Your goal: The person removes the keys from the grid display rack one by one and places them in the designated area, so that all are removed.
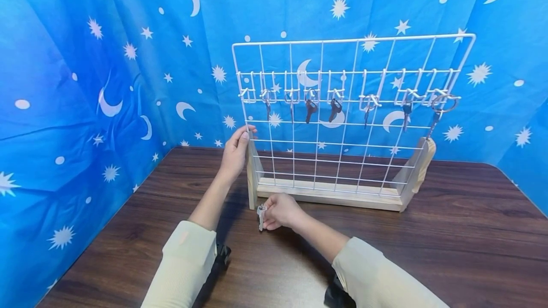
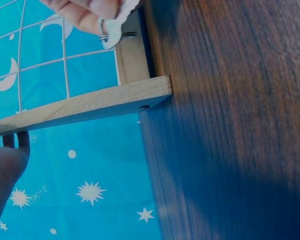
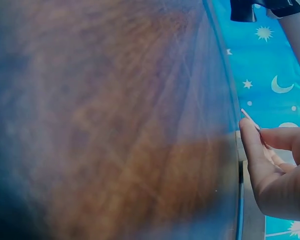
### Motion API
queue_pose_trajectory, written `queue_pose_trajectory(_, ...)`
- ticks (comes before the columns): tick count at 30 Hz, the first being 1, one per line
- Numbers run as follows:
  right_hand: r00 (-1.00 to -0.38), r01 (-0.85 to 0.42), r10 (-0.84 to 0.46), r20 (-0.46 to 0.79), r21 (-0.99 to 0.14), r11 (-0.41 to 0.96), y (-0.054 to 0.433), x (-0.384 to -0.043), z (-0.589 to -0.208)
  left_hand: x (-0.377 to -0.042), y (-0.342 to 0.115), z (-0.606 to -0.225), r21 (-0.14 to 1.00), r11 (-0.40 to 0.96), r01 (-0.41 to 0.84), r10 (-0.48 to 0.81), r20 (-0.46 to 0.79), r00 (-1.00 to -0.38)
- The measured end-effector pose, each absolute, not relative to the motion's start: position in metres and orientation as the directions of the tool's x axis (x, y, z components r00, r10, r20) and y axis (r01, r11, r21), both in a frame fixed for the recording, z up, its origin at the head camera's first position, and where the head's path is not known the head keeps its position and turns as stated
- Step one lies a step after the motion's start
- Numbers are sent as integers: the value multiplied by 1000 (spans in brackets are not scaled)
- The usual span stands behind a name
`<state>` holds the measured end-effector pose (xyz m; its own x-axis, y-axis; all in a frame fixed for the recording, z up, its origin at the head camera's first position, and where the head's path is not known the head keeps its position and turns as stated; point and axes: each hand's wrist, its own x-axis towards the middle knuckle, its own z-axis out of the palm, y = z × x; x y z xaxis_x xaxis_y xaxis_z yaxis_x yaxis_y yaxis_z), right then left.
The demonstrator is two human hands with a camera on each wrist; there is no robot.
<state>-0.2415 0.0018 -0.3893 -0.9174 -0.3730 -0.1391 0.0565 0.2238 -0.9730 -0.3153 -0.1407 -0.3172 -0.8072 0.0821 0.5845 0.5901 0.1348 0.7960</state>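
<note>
A white wire grid rack (image 1: 338, 145) stands in a wooden frame on the table. Keys hang by rings from its row of hooks, among them a dark key (image 1: 310, 110) and a key on a large ring (image 1: 445, 102) at the far right. My left hand (image 1: 234, 153) grips the rack's left wooden upright (image 1: 251, 175), thumb in front. Low before the frame's left end, my right hand (image 1: 281, 212) pinches a silver key (image 1: 260, 217) between thumb and fingers. The left wrist view shows that key (image 2: 112, 31) with its ring at the bow.
The dark wood table (image 1: 462, 241) extends around the rack. Behind it hangs a blue curtain (image 1: 274, 8) with moons and stars, which also closes off the left side. Black straps (image 1: 221, 256) sit at the wrists under cream sleeves (image 1: 184, 260).
</note>
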Motion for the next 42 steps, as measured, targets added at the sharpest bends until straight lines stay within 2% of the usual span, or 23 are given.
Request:
queue_pose_trajectory(9, -916, 54, -367, -163, -955, 291, 1, -240, -396, -313, -142, -317, 798, 154, 582, 79, 577, -813)
queue_pose_trajectory(19, -929, -79, -353, -110, -873, 482, 3, -240, -397, -292, -137, -298, 818, 153, 555, 95, 547, -832)
queue_pose_trajectory(27, -938, -77, -327, -116, -851, 520, 2, -239, -395, -312, -143, -315, 821, 131, 556, 88, 549, -831)
queue_pose_trajectory(42, -939, -49, -314, -142, -846, 530, 2, -241, -394, -312, -140, -316, 810, 125, 573, 82, 567, -820)
